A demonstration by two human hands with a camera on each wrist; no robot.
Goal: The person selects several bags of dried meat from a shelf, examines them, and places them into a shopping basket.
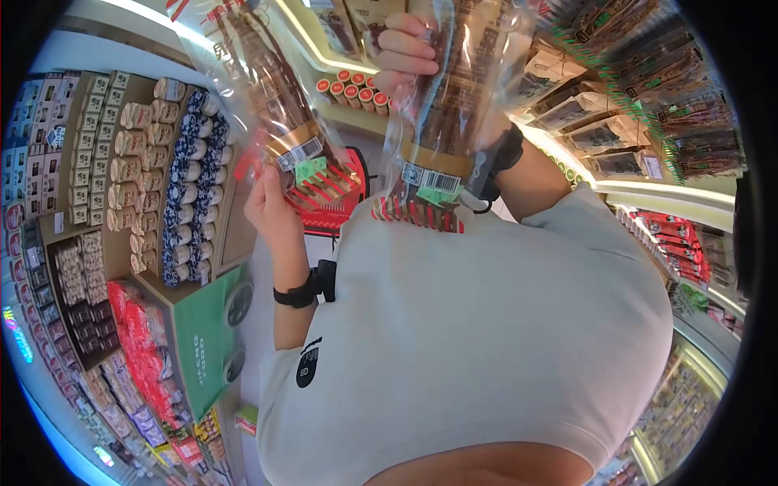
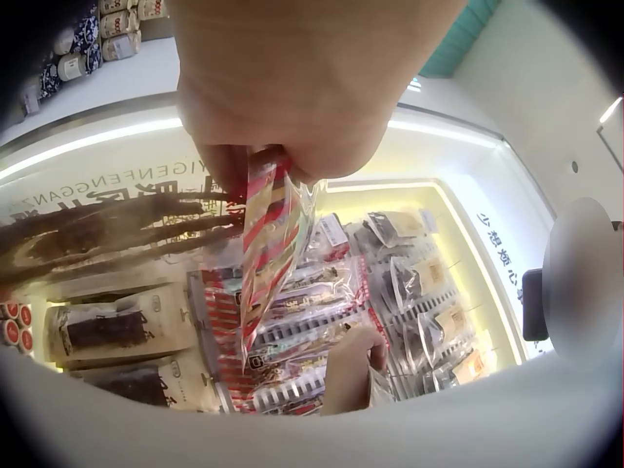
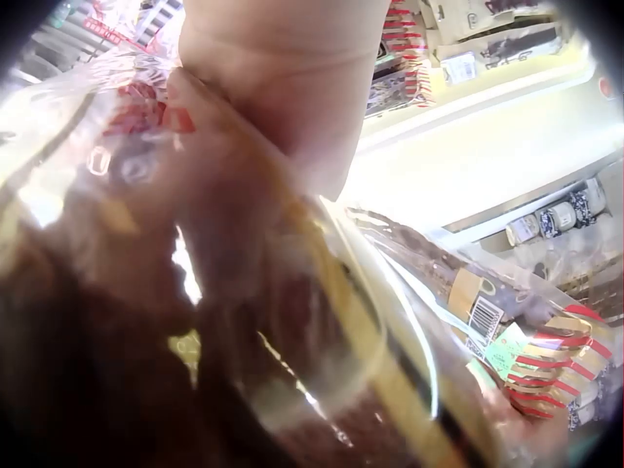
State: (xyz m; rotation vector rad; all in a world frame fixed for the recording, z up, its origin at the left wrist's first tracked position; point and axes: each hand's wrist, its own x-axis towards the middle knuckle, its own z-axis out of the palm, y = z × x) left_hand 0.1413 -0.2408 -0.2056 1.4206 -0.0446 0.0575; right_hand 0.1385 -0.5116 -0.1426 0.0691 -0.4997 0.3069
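Observation:
My left hand pinches the red-striped end of a clear pack of dark dried meat sticks, raised in front of me. In the left wrist view the left hand grips that striped edge from above. My right hand is wrapped around a second, similar pack with a barcode label and a green sticker. In the right wrist view the right hand presses against this pack, which fills the view; the other pack shows at the right. The two packs hang side by side, close together.
Shop shelves at the left carry rows of jars and red packets, with a green sign on the shelf end. Bagged dried goods hang at the upper right. Red-lidded tins line a lit shelf behind the packs.

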